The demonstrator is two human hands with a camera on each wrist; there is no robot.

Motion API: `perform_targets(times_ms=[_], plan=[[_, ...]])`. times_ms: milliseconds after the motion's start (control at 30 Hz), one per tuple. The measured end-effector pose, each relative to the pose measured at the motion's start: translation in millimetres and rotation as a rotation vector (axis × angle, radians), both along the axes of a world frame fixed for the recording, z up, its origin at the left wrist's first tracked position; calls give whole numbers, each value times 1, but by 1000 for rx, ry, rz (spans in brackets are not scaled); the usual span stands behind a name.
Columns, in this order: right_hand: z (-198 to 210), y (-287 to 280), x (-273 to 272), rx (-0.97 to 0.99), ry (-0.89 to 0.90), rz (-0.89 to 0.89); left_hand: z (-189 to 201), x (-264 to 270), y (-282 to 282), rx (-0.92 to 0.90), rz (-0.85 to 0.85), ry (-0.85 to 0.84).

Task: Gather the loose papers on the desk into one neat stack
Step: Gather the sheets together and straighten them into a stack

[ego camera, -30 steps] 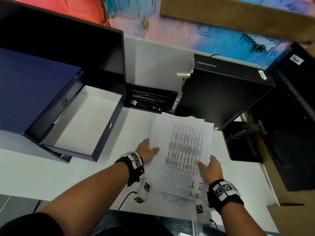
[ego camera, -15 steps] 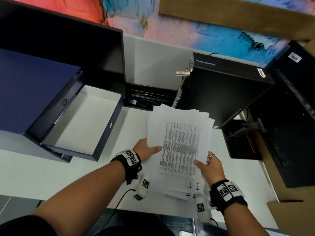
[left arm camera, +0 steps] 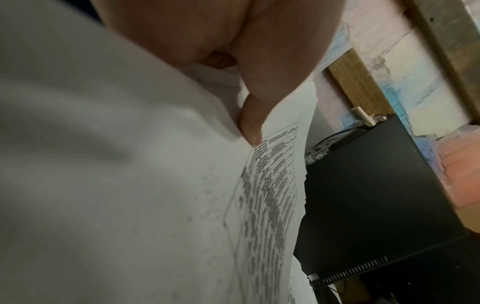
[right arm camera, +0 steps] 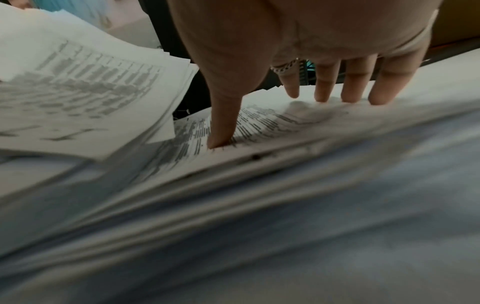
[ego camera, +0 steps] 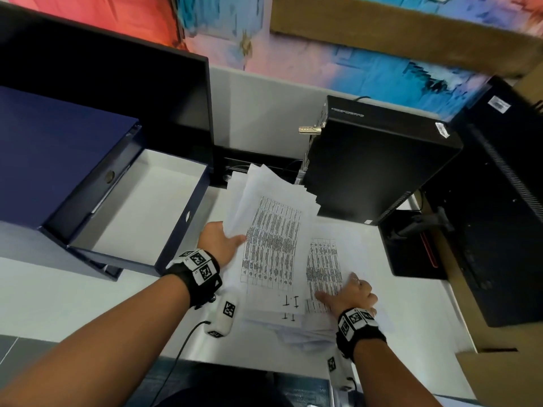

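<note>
Papers (ego camera: pixel 273 239) now split: my left hand (ego camera: pixel 219 242) pinches a lifted bundle at its nine o'clock edge, while my right hand (ego camera: pixel 349 295), released and spread, presses sheets left on the desk (ego camera: pixel 58 295). Stacking remains unfinished.

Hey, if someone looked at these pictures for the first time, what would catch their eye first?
Probably the fanned sheaf of printed papers mid-desk, which the left hand grips by its edge and lifts. Beside it the right hand presses flat on more loose sheets lying on the white desk. At left, a blue drawer stands open.
</note>
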State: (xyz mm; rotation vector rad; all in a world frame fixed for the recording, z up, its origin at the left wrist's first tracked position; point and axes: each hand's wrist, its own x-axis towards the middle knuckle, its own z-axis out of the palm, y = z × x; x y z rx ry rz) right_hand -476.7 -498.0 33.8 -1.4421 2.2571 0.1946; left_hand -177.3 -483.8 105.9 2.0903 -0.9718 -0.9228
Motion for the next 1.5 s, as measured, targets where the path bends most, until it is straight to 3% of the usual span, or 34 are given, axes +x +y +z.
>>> perform_targets(times_ms=[333,500,733,1133,1333,1500], plan=[[8,-17,-2,63,43,-99,5,3,8,100,21,17],[11,-13,-2,-32,-201,-181,-6,2,7,146,25,17],[25,-15,-9,-147,-291,-182,-19,3,9,201,-9,-12],[150,-41,-11,-659,-254,127,-41,4,14,334,-40,-109],[204,-45,-8,-802,-462,150,-44,2,16,334,-50,-94],[166,-52,2,-648,-702,18,-48,3,15,279,-78,50]])
